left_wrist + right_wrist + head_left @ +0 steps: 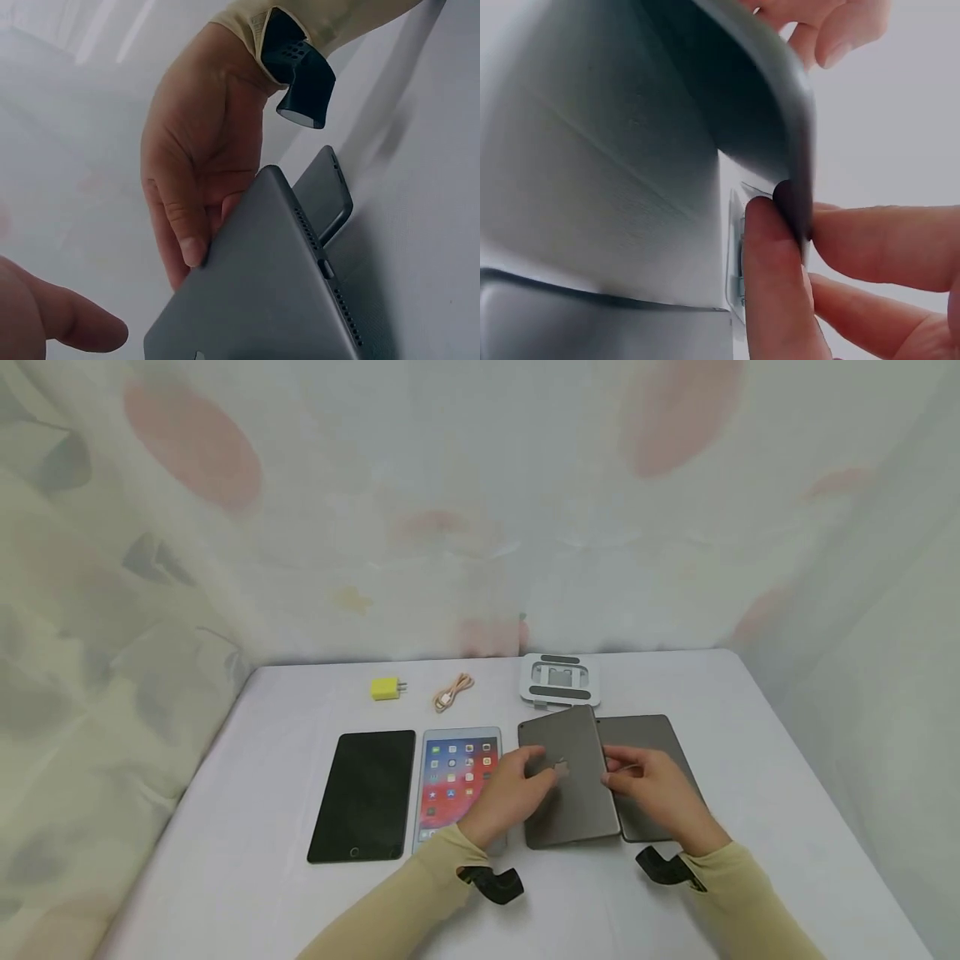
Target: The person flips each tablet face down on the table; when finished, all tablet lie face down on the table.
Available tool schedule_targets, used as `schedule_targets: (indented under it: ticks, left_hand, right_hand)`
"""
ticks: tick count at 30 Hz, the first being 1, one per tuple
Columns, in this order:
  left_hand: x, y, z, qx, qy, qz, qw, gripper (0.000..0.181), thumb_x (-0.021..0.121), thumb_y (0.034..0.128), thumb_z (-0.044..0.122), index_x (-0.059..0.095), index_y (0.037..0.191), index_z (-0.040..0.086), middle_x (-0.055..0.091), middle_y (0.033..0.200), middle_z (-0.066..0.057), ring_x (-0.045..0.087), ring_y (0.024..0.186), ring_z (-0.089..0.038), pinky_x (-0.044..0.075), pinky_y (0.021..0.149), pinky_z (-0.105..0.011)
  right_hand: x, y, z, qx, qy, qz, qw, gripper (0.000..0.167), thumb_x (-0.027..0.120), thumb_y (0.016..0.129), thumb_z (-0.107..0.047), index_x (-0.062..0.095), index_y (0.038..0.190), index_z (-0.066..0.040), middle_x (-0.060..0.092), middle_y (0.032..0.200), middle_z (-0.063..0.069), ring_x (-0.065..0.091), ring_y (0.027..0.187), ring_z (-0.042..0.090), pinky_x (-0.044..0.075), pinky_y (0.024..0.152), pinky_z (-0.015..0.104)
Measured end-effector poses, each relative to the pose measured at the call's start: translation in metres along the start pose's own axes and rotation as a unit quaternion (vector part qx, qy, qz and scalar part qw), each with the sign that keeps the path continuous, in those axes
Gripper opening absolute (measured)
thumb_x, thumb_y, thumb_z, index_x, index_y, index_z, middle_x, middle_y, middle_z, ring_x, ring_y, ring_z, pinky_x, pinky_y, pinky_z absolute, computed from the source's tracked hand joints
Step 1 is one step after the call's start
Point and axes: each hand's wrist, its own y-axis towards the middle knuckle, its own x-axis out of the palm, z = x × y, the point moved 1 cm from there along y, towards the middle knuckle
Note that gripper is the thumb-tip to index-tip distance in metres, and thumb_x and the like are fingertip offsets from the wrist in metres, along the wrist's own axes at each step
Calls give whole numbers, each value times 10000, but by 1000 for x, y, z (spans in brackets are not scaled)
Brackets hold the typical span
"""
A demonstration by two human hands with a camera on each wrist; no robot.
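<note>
Plainly, the right hand (pixel 660 785) is the nearer one to the tilted gray iPad (pixel 581 810), being in firm contact with it: thumb and fingers pinch its right long edge from both faces. From that pinch the iPad's body spreads leftward, back up, with the Apple logo (pixel 561 767) to the left of the right fingertips. Its long axis runs away from the person, crossing in front of those fingertips, and the pinched side stands higher than the opposite one. The end with the charging port (pixel 325 268) lies on the person's side of the grip.

Over on the far side of the logo, the left hand (pixel 517 787) has its fingers loosely extended, grasping nothing; the left wrist view shows its thumb just off the iPad, though whether another fingertip touches the back I cannot tell. The relation that counts most, I judge, is this raised edge in the right fingers facing a free left hand across the width.

Under and beyond the right fingers lies a flat gray iPad (pixel 645 735), also back up. Just left of the left fingers is a silver iPad with a lit home screen (pixel 457 768), partly hidden by that forearm.
</note>
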Motion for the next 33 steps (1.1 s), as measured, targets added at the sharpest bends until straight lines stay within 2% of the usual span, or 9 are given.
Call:
schedule_targets:
  ticks: [5,13,19,27,33]
  left_hand:
    - [-4,-3,1,-87,-17,-115,9999,585,651,1016,365,597,1516,67,586,1571,-147,585,1374,-336,516,1135,-608]
    - [-8,-6,2,-182,72,-179,9996,616,648,1018,391,581,1531,57,588,1573,-142,617,1305,-310,552,1086,-583]
    - [-9,-8,1,-211,69,-184,9996,618,653,1022,394,573,1542,70,583,1584,-122,611,1319,-308,549,1094,-588]
    - [-10,-8,1,-147,141,-180,9996,622,643,1020,381,568,1546,58,590,1584,-113,625,1278,-290,550,1094,-566]
    - [-10,-8,1,-81,202,-188,9996,607,634,1019,348,569,1540,43,593,1575,-130,624,1258,-292,562,1075,-565]
  right_hand:
    - [5,1,1,116,258,-1,9996,556,736,990,-87,573,1483,112,714,1183,185,729,1013,188,597,816,226]
    - [12,3,3,212,322,13,9993,541,722,977,-50,572,1459,145,696,1164,205,726,1006,216,625,816,259]
    - [14,4,4,335,88,21,9994,523,736,983,-122,615,1429,122,711,1166,186,726,985,187,589,799,236]
    - [15,2,2,478,-157,-33,9987,503,693,1019,-186,630,1418,115,758,1189,195,768,981,218,596,837,306]
    - [13,2,-3,426,-488,-73,9979,478,681,1031,-228,670,1377,102,774,1243,231,788,982,241,617,877,387]
